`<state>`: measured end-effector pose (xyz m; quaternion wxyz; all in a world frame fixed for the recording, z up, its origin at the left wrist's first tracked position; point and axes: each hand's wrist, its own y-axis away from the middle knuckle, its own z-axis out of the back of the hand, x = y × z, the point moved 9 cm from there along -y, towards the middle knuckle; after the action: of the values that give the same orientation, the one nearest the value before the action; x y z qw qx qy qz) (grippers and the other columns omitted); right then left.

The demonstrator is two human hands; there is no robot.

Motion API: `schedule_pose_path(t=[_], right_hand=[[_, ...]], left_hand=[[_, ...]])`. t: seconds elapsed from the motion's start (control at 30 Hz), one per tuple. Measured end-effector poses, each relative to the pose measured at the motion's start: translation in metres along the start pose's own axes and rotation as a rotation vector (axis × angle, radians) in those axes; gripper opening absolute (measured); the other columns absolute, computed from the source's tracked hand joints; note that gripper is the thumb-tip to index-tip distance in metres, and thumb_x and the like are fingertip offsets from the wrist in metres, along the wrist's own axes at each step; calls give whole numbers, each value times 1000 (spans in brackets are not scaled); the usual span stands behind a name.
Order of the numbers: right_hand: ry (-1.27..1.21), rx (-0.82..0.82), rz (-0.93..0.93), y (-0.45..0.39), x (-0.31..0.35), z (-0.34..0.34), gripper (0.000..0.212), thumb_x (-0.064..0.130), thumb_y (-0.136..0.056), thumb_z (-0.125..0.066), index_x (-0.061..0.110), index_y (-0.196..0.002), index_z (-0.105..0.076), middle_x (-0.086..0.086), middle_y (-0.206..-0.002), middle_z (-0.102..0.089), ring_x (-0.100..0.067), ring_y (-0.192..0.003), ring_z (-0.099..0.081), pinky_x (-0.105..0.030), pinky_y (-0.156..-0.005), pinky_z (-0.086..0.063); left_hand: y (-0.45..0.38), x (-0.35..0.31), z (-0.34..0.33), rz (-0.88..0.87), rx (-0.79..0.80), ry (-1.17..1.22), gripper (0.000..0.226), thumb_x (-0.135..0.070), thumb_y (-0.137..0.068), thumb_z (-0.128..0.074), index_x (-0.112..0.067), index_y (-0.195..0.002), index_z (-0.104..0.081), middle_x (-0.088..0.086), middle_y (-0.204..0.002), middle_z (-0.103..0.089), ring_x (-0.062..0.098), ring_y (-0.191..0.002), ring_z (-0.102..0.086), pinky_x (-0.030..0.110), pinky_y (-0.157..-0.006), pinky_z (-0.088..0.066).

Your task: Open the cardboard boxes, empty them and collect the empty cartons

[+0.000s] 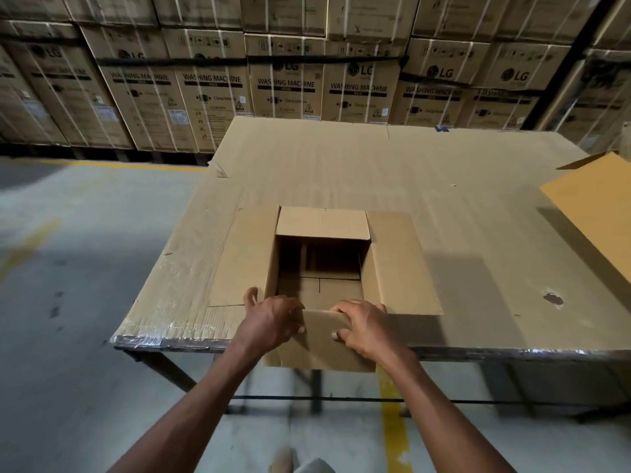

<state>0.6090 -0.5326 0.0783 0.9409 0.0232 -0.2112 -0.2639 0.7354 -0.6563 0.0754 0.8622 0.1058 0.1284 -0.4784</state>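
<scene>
While both hands press the near flap of the open brown cardboard box (322,264) outward, the person should fold it fully down and check that nothing remains inside. Left hand (271,320) and right hand (362,327) grip this flap at the near edge of the cardboard-covered table (444,199).

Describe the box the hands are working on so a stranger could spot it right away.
Find the cardboard-covered table. Near its front edge stands the open box, all flaps folded out, both hands on its near flap. Unlike the carton at the right edge, its dark inside shows.
</scene>
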Motion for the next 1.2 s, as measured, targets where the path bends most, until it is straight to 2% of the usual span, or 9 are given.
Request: schedule_pose_path(t=[0.2, 0.33, 0.6, 0.7, 0.83, 0.9, 0.97, 1.1, 1.2], right_hand=[[11, -157, 3, -7, -1, -10, 24, 34, -83, -83, 32, -100, -65, 12, -101, -72, -15, -94, -62, -37, -89, -42], [2, -216, 15, -8, -2, -11, 24, 30, -82, -84, 31, -95, -64, 12, -97, -72, -16, -92, -63, -36, -85, -41], [2, -60, 62, -3, -1, -14, 47, 41, -88, -74, 39, -131, -56, 18, -127, -61, -10, -117, -53, -42, -110, -29], [-20, -16, 80, -1, 1, -12, 54, 50, -91, -68, 42, -142, -50, 19, -139, -56, -9, -127, -48, -41, -112, -26], [-216, -10, 70, -18, 0, -1, 50, 68, -93, -55, 47, -138, -52, 20, -142, -53, -8, -125, -52, -43, -108, -43], [-221, -50, 56, -42, -2, 10, 49, 64, -96, -54, 39, -138, -57, 14, -142, -55, -12, -125, -55, -42, -103, -49], [-197, -73, 36, -71, -5, 17, 50, 59, -99, -54, 30, -140, -59, 9, -142, -57, -17, -125, -57, -40, -101, -49], [-81, 61, -46, -116, -15, 3, 58, 57, -101, -52, 29, -152, -47, 6, -161, -39, -23, -142, -45, -43, -110, -37], [-42, 106, -67, -133, -19, -7, 73, 52, -101, -55, 28, -163, -24, 1, -171, -16, -30, -151, -31, -51, -119, -31]], left_hand=[[8, 5, -8, -34, -239, 12, 24, -25, -73, -89, -28, -88, -70, -13, -79, -71, 14, -82, -72, 53, -107, -20], [8, 5, -9, -40, -280, 1, 27, -22, -69, -91, -28, -84, -69, -13, -73, -69, 14, -75, -70, 55, -104, -27], [9, -1, -15, -31, -156, -23, 45, -45, -78, -57, -38, -123, -61, -15, -111, -66, 15, -102, -64, 67, -112, -19], [5, -4, -6, -24, -102, 49, 55, -58, -81, -37, -45, -131, -55, -20, -129, -59, 9, -116, -57, 60, -116, -15], [-18, -5, 17, -46, -154, 190, 42, -56, -93, -48, -38, -130, -59, -14, -128, -61, 10, -115, -57, 44, -109, -37], [-40, -3, 27, -45, -193, 227, 41, -50, -94, -53, -28, -127, -63, -7, -122, -65, 15, -108, -62, 40, -91, -53], [-66, 1, 26, -2, -154, 212, 38, -45, -95, -57, -23, -125, -64, -3, -116, -66, 19, -104, -64, 40, -81, -56], [-112, 16, 3, 83, 65, 184, 44, -42, -95, -63, -16, -131, -63, 7, -126, -67, 26, -112, -65, 41, -88, -55], [-129, 18, 3, 77, 51, 148, 52, -39, -94, -65, -17, -141, -56, 8, -138, -58, 29, -123, -58, 44, -96, -53]])
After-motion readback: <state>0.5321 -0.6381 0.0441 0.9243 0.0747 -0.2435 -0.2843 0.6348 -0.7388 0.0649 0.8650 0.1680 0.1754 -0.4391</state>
